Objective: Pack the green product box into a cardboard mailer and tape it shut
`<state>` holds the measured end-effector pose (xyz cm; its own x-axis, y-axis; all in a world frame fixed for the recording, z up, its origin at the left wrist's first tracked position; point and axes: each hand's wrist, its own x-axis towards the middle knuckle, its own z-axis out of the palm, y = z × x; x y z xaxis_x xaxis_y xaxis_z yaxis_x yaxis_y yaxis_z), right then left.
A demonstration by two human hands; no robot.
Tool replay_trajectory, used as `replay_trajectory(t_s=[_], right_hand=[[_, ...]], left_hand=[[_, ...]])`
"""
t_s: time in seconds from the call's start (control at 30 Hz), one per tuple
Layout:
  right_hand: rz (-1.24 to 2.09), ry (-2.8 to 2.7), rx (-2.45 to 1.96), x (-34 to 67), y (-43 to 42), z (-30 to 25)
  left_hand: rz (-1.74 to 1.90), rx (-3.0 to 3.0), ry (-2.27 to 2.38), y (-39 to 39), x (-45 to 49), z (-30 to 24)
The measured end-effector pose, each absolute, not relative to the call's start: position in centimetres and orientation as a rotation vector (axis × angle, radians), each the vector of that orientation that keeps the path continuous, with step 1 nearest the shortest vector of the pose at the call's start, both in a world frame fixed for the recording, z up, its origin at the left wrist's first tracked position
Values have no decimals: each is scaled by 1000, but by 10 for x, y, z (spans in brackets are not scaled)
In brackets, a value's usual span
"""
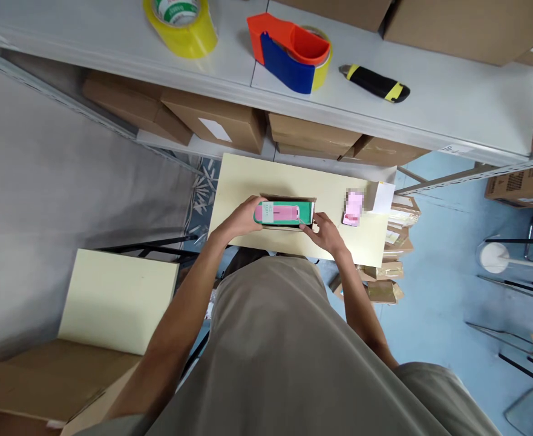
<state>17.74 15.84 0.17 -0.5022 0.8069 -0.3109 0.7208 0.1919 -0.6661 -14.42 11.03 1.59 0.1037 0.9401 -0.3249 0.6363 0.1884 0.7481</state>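
A long green box (283,212) with a pink bottle-like shape pictured on it sits within a narrow open cardboard box (288,197) on the pale yellow table. My left hand (244,216) is closed around the left end, its fingertips at the green box; how far they reach inside is hidden. At the opposite end, my right hand (325,234) grips the cardboard box's near right corner, with thumb and fingers bent about it. To the right of that hand lies a pink-screened phone (353,208), partly blurred, beside a small white box (381,197).
Above the table (243,175), a grey shelf (230,79) carries yellow tape (193,39), an orange-and-blue tape dispenser (288,51) and a black utility knife (375,83). Cardboard boxes (221,121) fill the level below. A second pale table (118,303) stands at left.
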Motion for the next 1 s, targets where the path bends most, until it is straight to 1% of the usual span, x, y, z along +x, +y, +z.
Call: replay_trajectory(t_s=[0.07,0.2,0.37,0.53,0.67,0.73,0.83,1.0], right_hand=[[1199,-2341,-1552,178,160,-4],[1304,-2287,-1576,186,167,-15],[1319,-2311,-1575,189,175,-12],[1225,-2441,-1618,179,178,-4],[1185,-2422,-1787,167,177,-5],[1161,-2341,-1866,162,176,-6],[1087,-2334,-1861,156,170,-5],[955,-2426,-1901,146,154,-5]], left_hand=[[438,1544,1603,114,-142,14],[443,1596,1598,122,-135,14],[443,1581,1594,126,-130,1],[397,1553,1624,116,-125,-17],[415,1610,1737,102,-119,-22],[469,1515,1872,98,-117,-25],[509,1235,2067,98,-117,-32],[430,1014,2081,108,-117,-46]])
